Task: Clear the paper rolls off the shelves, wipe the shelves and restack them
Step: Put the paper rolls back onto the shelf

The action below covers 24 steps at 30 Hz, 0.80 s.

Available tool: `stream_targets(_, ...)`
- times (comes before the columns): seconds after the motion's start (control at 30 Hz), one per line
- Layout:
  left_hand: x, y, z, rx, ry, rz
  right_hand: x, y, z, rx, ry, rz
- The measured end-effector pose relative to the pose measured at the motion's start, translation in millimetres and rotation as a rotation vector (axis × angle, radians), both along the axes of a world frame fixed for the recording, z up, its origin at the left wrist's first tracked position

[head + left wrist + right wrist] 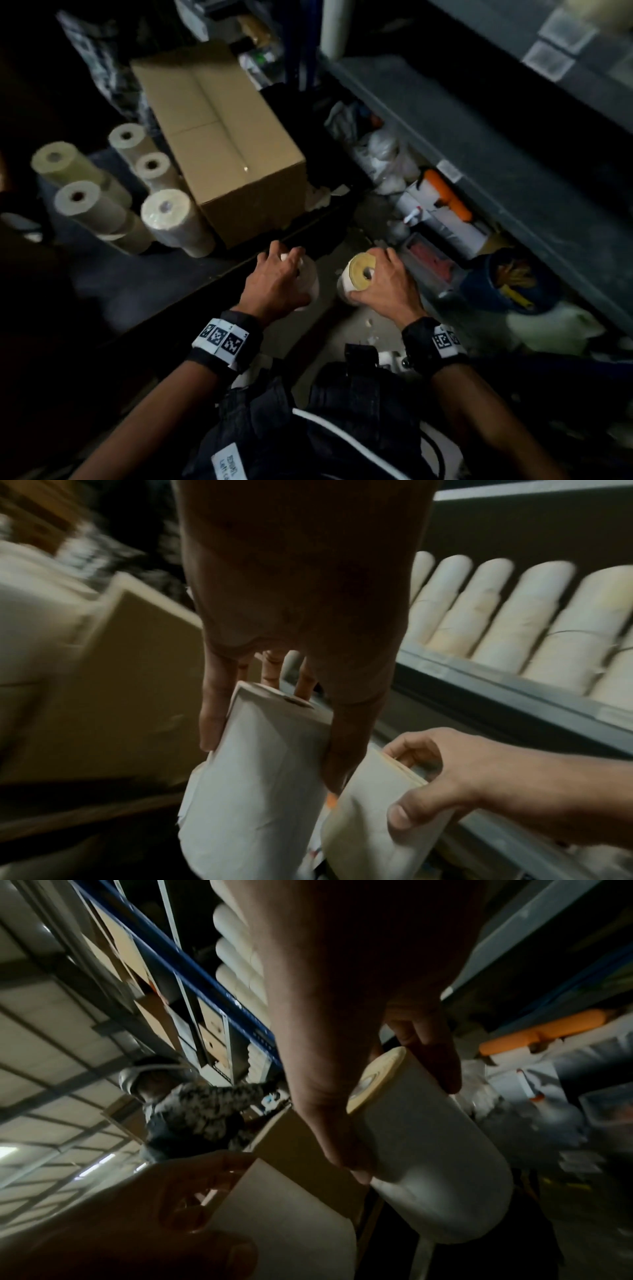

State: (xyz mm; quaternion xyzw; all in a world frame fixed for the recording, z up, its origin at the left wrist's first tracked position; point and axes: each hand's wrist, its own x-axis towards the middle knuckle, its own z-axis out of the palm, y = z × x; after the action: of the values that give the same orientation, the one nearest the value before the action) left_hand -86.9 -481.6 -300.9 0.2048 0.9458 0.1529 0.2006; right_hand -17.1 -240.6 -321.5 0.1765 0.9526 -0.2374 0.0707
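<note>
2 black wristbands (224,337) — white coded tags — dark trousers (308,428).

We saw a dark platform (130,284) on the left carrying five upright paper rolls (85,205) beside a closed cardboard box (219,137). On the right, a grey shelf (514,696) held a row of rolls (534,620) lying side by side.
</note>
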Motion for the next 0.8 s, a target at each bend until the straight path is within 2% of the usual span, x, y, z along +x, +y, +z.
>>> stream_targets(0.17, -36.6, 67.3, 37.6, 0.049, 0.101, -0.086, -24.3, 58.5, 35.2, -0.003, 0.102, -0.09)
stream_targets(0.3, -84.6, 103.4, 63.5, 0.11, 0.172, -0.119, -74.7, 93.6, 61.9, 0.028, 0.159, -0.121)
stream_targets(0.53, -203.0, 145.5, 85.6, 0.149, 0.259, -0.154, -214.0, 140.1, 87.1, 0.028, 0.257, -0.173)
stream_targets(0.8, -326.9, 164.7, 85.8, 0.13, 0.217, -0.118, -389.0, 162.7, 94.7, 0.061, 0.204, -0.152)
